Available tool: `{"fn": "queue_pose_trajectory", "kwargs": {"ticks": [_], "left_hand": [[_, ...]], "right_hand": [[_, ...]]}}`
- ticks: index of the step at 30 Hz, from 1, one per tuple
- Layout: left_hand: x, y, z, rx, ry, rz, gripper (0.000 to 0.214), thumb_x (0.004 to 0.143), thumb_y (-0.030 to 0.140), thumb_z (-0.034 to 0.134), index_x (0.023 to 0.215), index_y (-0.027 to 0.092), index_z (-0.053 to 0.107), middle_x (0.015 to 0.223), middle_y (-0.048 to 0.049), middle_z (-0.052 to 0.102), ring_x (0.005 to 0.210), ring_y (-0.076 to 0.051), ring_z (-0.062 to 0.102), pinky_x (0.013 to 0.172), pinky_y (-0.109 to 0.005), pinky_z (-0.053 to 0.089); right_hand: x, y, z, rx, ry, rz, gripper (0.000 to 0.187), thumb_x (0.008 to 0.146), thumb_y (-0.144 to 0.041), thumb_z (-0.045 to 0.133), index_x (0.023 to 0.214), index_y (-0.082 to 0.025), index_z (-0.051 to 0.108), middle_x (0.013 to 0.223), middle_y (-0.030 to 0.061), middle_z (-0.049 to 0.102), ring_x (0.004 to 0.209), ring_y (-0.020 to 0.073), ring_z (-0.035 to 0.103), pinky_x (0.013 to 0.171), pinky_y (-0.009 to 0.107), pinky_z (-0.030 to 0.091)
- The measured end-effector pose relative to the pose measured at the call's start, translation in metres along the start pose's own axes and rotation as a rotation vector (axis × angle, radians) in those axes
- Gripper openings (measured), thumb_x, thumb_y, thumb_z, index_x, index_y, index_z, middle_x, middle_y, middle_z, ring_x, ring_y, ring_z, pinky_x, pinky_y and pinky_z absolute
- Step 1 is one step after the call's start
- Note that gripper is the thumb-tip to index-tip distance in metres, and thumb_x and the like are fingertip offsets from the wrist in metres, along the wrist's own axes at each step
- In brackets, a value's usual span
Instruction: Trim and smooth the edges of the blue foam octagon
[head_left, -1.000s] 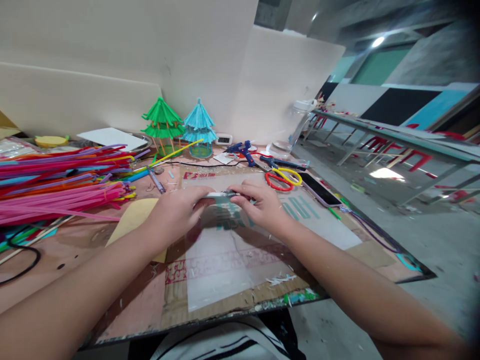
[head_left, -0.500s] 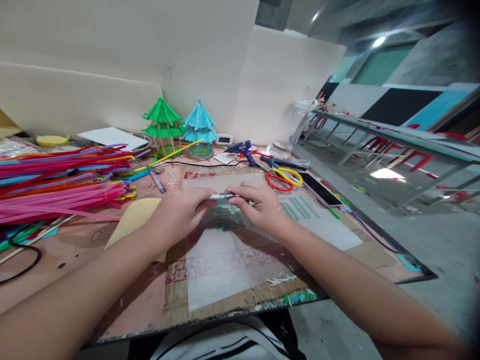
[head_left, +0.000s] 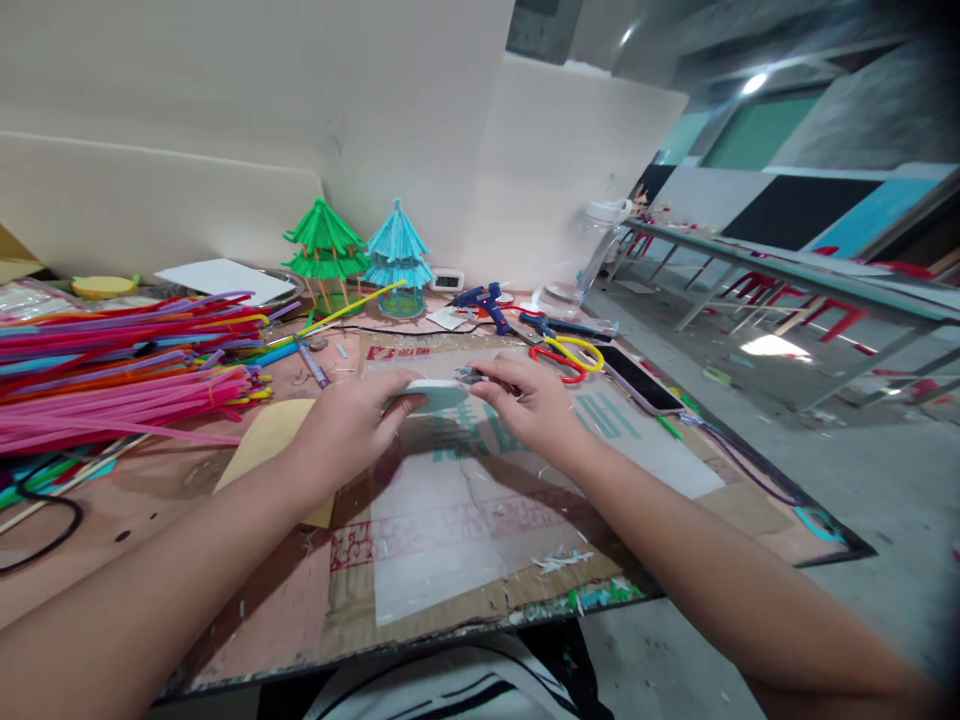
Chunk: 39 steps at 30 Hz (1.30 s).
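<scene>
My left hand (head_left: 364, 415) is closed on a flat, pale piece (head_left: 439, 388) with a whitish edge and a faint green tint. Its kind is unclear from this angle. Close by on the right, my right hand (head_left: 529, 395) pinches a small dark grey crumpled bit (head_left: 469, 375) between thumb and fingertips, near the pale piece's right end. Whether the two pieces still touch is hard to see. Both hands hover over a translucent printed plastic sheet (head_left: 420, 560) lying on cardboard.
Bundled coloured pipe cleaners (head_left: 127, 400) cover the left side. Green (head_left: 324, 240) and blue (head_left: 398, 245) roofed models stand behind. A glue gun (head_left: 484, 300), scissors (head_left: 574, 352) and a phone (head_left: 641, 380) lie right of centre. A clear jar (head_left: 596, 250) stands behind them.
The pale piece now shows more clearly in my left hand. The dark grey bit has shifted right with my right fingers, and my hands are slightly farther apart.
</scene>
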<state>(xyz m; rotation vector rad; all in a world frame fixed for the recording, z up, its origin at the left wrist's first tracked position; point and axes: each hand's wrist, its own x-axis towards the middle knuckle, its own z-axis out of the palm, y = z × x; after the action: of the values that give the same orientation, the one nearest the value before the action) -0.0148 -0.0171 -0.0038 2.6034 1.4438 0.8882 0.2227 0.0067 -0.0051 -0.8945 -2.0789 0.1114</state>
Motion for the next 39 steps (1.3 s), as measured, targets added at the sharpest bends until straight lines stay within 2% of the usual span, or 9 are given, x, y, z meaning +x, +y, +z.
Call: {"fn": "queue_pose_trajectory", "kwargs": {"ticks": [6, 12, 19, 29, 39], "left_hand": [[-0.0007, 0.001, -0.0013, -0.014, -0.002, 0.011, 0.026, 0.094, 0.03, 0.047, 0.109, 0.024, 0.068, 0.097, -0.0041, 0.076, 0.085, -0.021, 0.069, 0.071, -0.028, 0.047], [-0.0018, 0.0015, -0.0032, 0.008, 0.0, 0.024, 0.029, 0.095, 0.03, 0.044, 0.111, 0.023, 0.067, 0.103, -0.0054, 0.075, 0.09, -0.021, 0.069, 0.073, -0.028, 0.048], [-0.0021, 0.0027, -0.0025, 0.038, -0.031, 0.018, 0.029, 0.095, 0.029, 0.044, 0.113, 0.024, 0.067, 0.102, -0.0043, 0.075, 0.088, -0.021, 0.069, 0.07, -0.028, 0.046], [-0.0012, -0.0004, -0.0024, 0.048, 0.007, 0.051, 0.028, 0.096, 0.031, 0.044, 0.108, 0.023, 0.068, 0.104, -0.0055, 0.075, 0.088, -0.022, 0.069, 0.069, -0.029, 0.046], [-0.0021, 0.0032, -0.0032, 0.042, -0.022, 0.032, 0.026, 0.095, 0.026, 0.047, 0.11, 0.023, 0.068, 0.097, -0.0046, 0.075, 0.084, -0.02, 0.068, 0.066, -0.027, 0.043]], "right_hand": [[-0.0011, -0.0026, -0.0004, -0.044, -0.093, -0.013, 0.027, 0.095, -0.04, 0.056, 0.106, -0.022, 0.073, 0.075, 0.0021, 0.063, 0.069, 0.0146, 0.056, 0.064, 0.027, 0.04], [-0.0018, -0.0033, -0.0004, -0.054, -0.091, -0.019, 0.028, 0.095, -0.04, 0.056, 0.106, -0.02, 0.073, 0.074, 0.0021, 0.062, 0.069, 0.0146, 0.055, 0.065, 0.027, 0.04], [-0.0012, -0.0048, -0.0009, -0.047, -0.116, -0.024, 0.026, 0.096, -0.037, 0.055, 0.103, -0.021, 0.074, 0.073, 0.0018, 0.062, 0.069, 0.0142, 0.055, 0.065, 0.026, 0.04], [-0.0019, 0.0001, 0.0006, -0.043, -0.086, -0.037, 0.027, 0.095, -0.039, 0.056, 0.104, -0.02, 0.073, 0.073, 0.0021, 0.063, 0.067, 0.0141, 0.055, 0.064, 0.027, 0.04], [-0.0023, -0.0029, -0.0009, -0.057, -0.102, -0.051, 0.027, 0.096, -0.037, 0.056, 0.104, -0.019, 0.074, 0.073, 0.0019, 0.061, 0.068, 0.0139, 0.055, 0.066, 0.027, 0.04]]}}
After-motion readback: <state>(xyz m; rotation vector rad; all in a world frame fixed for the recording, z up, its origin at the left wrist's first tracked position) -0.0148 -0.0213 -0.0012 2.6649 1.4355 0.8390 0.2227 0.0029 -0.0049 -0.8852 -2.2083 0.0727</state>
